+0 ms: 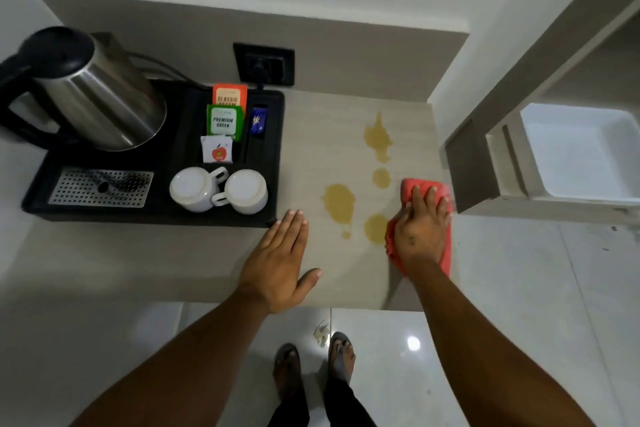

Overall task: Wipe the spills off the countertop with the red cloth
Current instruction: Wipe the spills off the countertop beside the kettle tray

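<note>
Looking down, I see my two feet in sandals (313, 369) on the glossy tiled floor (485, 340) at 6 o'clock, with both bare forearms reaching up toward the pale countertop (325, 135). My left hand (278, 258) lies flat and open, palm down on the counter's near part, fingers together pointing toward 12 o'clock, thumb spread out to 3 o'clock; its fingertips come just beside the near right corner of the black tray (273, 163). My right hand (420, 230) is at 3 o'clock from the left one, pressed palm down on the red cloth (446, 250), fingers spread over it rather than curled around it. The cloth sits bunched at the counter's right edge, touching the nearest of the yellowish-brown spills (375, 227) at its 9 o'clock side. A larger spill (339, 204) lies between my hands, a small round one (381, 177) sits just at 11 o'clock of the cloth, and the longest one (377, 139) stretches on toward 12 o'clock. On the tray, at 9 o'clock of the spills, two white cups (218, 189) stand upside down, touching; a perforated metal drip plate (100, 187) lies at their 9 o'clock. Beyond the cups are tea sachets (223, 120), orange, green and white, and a blue packet (258, 123). A steel kettle (100, 97) with black handle stands at the tray's far left. Farthest, a black wall socket (265, 64) holds a plug.
</note>
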